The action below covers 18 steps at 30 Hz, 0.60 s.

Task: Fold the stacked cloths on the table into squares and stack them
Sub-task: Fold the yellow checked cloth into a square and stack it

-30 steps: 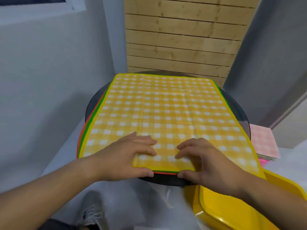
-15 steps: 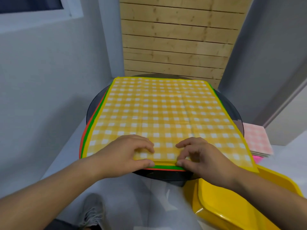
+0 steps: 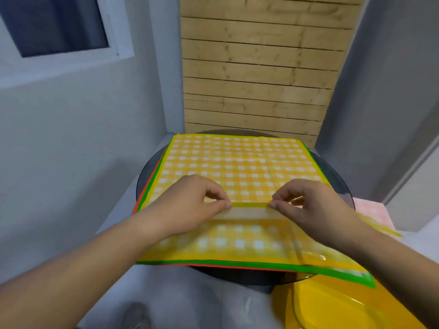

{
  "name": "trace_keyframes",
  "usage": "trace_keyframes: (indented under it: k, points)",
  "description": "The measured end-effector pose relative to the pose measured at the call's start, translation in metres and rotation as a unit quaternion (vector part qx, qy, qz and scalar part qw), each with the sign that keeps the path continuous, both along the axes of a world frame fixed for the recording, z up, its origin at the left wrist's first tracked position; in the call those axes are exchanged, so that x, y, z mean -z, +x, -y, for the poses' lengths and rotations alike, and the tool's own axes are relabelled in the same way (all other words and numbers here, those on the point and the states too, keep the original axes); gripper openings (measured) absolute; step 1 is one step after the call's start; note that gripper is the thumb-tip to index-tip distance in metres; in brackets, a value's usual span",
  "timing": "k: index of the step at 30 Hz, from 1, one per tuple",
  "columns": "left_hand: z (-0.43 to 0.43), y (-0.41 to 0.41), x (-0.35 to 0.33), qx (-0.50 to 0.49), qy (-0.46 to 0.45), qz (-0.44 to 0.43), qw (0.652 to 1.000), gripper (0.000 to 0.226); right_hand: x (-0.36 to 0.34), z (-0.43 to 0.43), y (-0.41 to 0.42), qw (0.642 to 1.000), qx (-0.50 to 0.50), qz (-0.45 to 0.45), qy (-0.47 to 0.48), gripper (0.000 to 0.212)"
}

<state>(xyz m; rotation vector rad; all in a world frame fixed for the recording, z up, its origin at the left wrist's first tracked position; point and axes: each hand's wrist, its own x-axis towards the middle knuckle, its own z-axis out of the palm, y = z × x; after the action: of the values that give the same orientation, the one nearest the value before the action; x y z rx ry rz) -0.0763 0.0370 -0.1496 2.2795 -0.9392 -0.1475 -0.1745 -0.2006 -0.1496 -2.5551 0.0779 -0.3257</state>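
Folding: the first fold of the top cloth (image 3: 237,162) was in hand, judged barely begun; no square had yet come of it.
Left hand (image 3: 190,203): thumb and forefinger pinched the cloth's near hem, left of its middle.
Right hand (image 3: 313,205): pinched the same hem just to the right, with the hem stretched straight between the two pinches.
Cloth: yellow check, uppermost; its near hem was held up off the stack (image 3: 237,263) and its far part lay flat.
Stack: yellow, green and red edges showed beneath, on the round dark table (image 3: 147,176), the near edge overhanging the rim.
Pink pile (image 3: 370,210): folded cloths lay beyond the table's right side, probably the finished squares.
Next move: the hem needed laying on the far edge, hem to hem. With both pinches near the middle the corners drooped, so they would likely want squaring before the crease was pressed.
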Motion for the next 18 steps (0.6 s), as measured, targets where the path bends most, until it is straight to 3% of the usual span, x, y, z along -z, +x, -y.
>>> trace_keyframes:
  k: [6, 10, 14, 18]
  points:
    - [0.029, 0.056, -0.047, -0.032, 0.095, 0.141, 0.985, 0.014, -0.036, 0.014, 0.056, 0.995, 0.025, 0.047, -0.082, 0.010]
    - [0.055, 0.107, -0.052, -0.078, 0.155, 0.187, 0.967, 0.016, -0.038, 0.026, 0.111, 0.986, 0.043, 0.059, -0.152, 0.011]
    - [0.076, 0.149, -0.027, -0.104, 0.175, 0.155, 0.967, 0.015, -0.020, 0.043, 0.163, 0.977, 0.073, 0.028, -0.198, 0.020]
    - [0.090, 0.180, 0.018, -0.131, 0.154, 0.079, 0.976, 0.021, 0.015, 0.063, 0.201, 0.988, 0.076, -0.035, -0.127, 0.019]
